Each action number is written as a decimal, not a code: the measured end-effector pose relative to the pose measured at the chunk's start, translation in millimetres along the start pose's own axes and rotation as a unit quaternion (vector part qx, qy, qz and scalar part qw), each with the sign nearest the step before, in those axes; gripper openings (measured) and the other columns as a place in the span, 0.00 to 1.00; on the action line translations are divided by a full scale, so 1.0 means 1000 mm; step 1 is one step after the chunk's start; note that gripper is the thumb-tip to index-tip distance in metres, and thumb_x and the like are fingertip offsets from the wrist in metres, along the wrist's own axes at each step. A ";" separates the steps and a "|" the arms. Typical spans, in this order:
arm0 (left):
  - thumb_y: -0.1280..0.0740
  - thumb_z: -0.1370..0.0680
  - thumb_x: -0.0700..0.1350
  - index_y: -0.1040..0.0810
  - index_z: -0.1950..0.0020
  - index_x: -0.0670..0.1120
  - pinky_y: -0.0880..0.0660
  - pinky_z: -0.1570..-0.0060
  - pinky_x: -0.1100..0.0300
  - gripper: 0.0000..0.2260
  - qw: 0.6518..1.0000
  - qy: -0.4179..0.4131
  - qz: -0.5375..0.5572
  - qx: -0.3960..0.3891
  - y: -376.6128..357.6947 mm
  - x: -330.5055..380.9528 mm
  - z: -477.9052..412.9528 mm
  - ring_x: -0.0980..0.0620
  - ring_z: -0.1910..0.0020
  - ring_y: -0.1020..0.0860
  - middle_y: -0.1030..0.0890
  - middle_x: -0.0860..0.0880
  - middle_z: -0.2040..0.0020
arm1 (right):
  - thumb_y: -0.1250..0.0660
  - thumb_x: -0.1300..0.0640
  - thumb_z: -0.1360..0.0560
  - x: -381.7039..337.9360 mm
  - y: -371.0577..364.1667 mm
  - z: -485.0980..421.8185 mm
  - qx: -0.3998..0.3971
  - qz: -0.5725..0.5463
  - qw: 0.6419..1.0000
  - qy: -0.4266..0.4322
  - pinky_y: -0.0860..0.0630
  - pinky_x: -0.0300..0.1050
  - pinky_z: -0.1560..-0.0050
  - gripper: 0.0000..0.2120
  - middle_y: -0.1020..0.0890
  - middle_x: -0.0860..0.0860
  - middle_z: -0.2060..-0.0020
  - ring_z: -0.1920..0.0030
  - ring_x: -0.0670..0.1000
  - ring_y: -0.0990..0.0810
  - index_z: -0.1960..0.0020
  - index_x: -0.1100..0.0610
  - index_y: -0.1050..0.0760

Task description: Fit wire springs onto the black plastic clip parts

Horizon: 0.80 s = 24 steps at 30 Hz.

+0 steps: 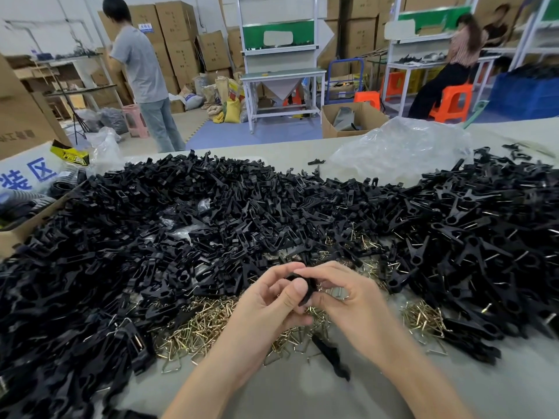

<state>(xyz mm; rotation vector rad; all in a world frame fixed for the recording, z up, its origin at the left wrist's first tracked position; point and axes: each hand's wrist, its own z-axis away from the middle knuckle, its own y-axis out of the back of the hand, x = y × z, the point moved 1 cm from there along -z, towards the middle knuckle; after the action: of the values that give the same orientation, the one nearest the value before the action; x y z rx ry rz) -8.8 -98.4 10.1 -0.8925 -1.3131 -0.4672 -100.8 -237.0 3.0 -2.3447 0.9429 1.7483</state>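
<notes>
My left hand [272, 300] and my right hand [348, 300] meet just above the table's near middle. Both pinch one black plastic clip part [306, 287] between thumbs and fingertips. Fingers hide most of the part, and I cannot tell whether a wire spring is on it. A loose heap of brass-coloured wire springs [199, 325] lies under and to the left of my hands, with a smaller heap [423, 320] to the right. A single black clip part [331, 355] lies on the table below my right hand.
A huge pile of black clip parts [187, 225] covers the table's left and back, another pile [484, 237] the right. A crumpled clear plastic bag [399, 152] sits at the back right, a cardboard box [27, 182] at the left. People work beyond the table.
</notes>
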 end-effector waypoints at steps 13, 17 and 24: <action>0.32 0.26 0.62 0.19 0.50 0.52 0.26 0.74 0.59 0.15 0.983 -0.006 -0.181 -0.040 -0.001 0.004 0.005 0.48 0.72 0.21 0.19 0.49 0.66 | 0.31 0.64 0.25 -0.011 -0.010 0.005 -0.044 -0.046 0.998 -0.006 0.21 0.42 0.43 0.20 0.25 0.40 0.42 0.37 0.46 0.24 0.47 0.38 0.16; 0.33 0.26 0.63 0.22 0.46 0.48 0.28 0.77 0.59 0.20 0.981 0.005 -0.191 -0.042 -0.001 0.004 0.007 0.47 0.73 0.22 0.20 0.48 0.64 | 0.32 0.72 0.25 -0.013 -0.008 0.007 -0.042 -0.006 0.999 0.007 0.24 0.35 0.44 0.28 0.25 0.43 0.39 0.36 0.44 0.25 0.48 0.36 0.17; 0.32 0.26 0.62 0.21 0.49 0.55 0.28 0.77 0.60 0.12 0.981 0.002 -0.185 -0.052 -0.002 0.006 0.007 0.47 0.74 0.23 0.20 0.48 0.66 | 0.31 0.70 0.23 -0.011 -0.010 0.006 -0.023 0.012 1.000 0.017 0.23 0.36 0.44 0.27 0.23 0.38 0.43 0.40 0.45 0.22 0.48 0.34 0.17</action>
<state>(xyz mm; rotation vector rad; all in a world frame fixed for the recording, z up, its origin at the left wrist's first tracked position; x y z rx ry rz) -13.4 -92.6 16.1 -0.7314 -1.4662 -0.8323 -102.4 -221.4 7.8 -2.4081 0.9480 1.7644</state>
